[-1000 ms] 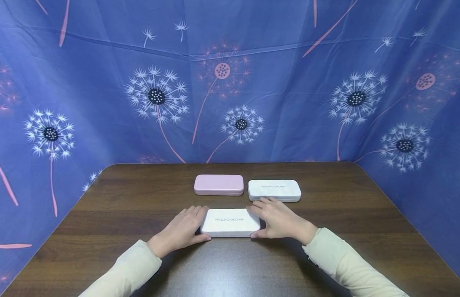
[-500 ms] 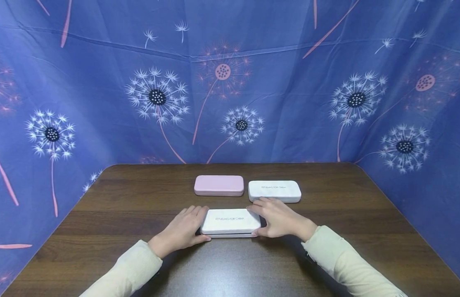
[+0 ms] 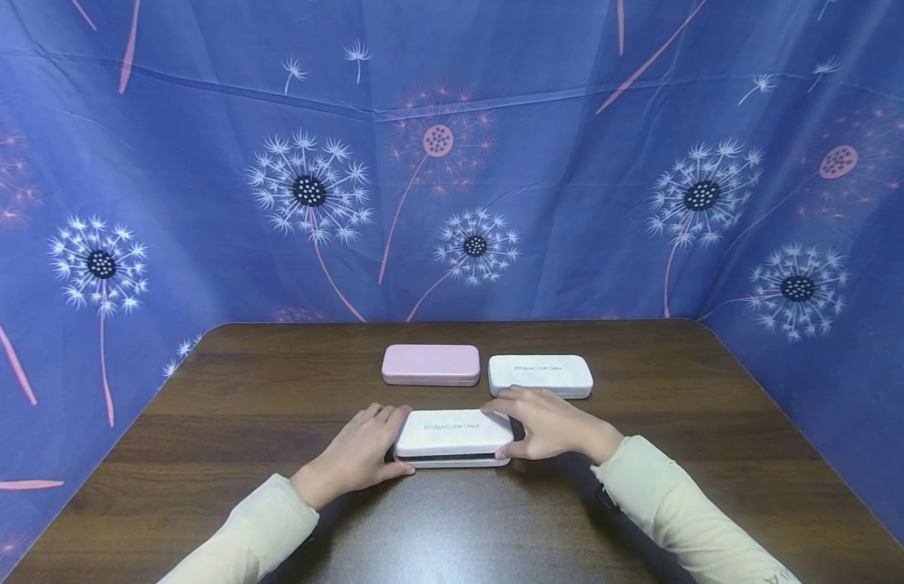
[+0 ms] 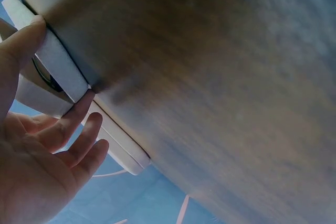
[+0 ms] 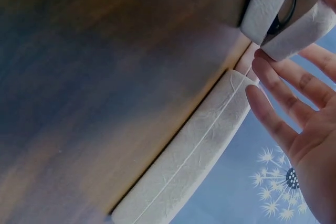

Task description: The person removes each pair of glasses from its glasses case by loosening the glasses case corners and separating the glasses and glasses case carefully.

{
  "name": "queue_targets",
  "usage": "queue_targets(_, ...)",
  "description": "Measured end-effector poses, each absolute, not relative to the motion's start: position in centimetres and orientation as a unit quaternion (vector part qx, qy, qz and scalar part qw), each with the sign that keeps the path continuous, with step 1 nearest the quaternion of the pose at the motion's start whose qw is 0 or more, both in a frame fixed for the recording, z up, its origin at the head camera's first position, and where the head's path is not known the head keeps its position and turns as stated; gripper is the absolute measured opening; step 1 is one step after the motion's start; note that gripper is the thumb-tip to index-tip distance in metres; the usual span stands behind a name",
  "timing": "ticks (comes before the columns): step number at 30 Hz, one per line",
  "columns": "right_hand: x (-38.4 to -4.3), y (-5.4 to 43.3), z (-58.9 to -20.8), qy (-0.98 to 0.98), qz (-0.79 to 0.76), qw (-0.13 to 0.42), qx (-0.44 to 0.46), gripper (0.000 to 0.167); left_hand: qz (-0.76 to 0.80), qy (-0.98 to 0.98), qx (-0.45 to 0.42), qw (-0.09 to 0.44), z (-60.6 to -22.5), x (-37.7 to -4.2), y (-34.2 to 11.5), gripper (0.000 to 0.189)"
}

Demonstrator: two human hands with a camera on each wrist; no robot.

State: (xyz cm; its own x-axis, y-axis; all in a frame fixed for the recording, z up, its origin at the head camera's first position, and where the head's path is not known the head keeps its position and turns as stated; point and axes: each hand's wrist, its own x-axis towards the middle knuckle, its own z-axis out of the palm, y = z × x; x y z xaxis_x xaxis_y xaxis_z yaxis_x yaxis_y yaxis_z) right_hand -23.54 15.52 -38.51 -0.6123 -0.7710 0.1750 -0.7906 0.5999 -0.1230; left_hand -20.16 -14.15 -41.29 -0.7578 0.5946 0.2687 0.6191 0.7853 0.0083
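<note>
A white glasses case point(image 3: 455, 434) with grey lettering lies on the table between both hands. Its lid point(image 5: 302, 32) is partly raised at the near side, and dark-framed glasses point(image 5: 287, 14) show inside in the wrist views. At its left end, my left hand point(image 3: 359, 450) holds the case, thumb at the lower front corner and fingers at the back. My right hand point(image 3: 550, 426) grips the lid at the right end, its thumb under the front edge and its fingers behind. In the left wrist view the case's base point(image 4: 60, 61) rests on the table.
Behind the hands lie a pink case point(image 3: 430, 365) and a second white case point(image 3: 540, 375), both closed and side by side. The right hand's fingers overlap that white case's front edge. A blue dandelion-print cloth point(image 3: 569, 162) hangs around the brown wooden table point(image 3: 277, 381).
The front case's lid has gone from closed to partly raised, opening a dark gap at the near side. My right thumb has risen slightly with it; my left hand stays in place.
</note>
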Motion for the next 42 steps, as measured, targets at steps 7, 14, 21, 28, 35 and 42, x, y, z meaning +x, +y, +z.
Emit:
queue_targets(7,-23.8,15.4,-37.8,-0.901,0.107,-0.011,0.42,0.056,-0.052,-0.937,-0.321,0.127,-41.3,-20.2,-14.1,0.082)
queue_targets(14,-24.5,15.3,-37.3,-0.892,0.126,-0.051,0.432,0.051,-0.065,-0.936,-0.32,0.128,-41.4,-20.2,-14.2,0.085)
queue_targets(21,-25.0,15.3,-37.0,-0.888,0.135,-0.089,0.43,0.05,-0.078,-0.938,-0.313,0.126,-41.6,-20.2,-14.1,0.084)
queue_targets(28,-25.4,15.2,-36.7,-0.876,0.147,-0.116,0.444,0.044,-0.099,-0.944,-0.291,0.123,-41.5,-20.0,-13.9,0.084)
queue_targets(35,-26.0,15.5,-36.6,-0.859,0.18,-0.137,0.458,0.037,-0.117,-0.951,-0.263,0.116,-41.4,-19.9,-13.6,0.09)
queue_targets(42,-26.6,15.8,-36.8,-0.862,0.224,-0.128,0.437,0.025,-0.134,-0.955,-0.241,0.106,-41.4,-20.1,-13.5,0.096)
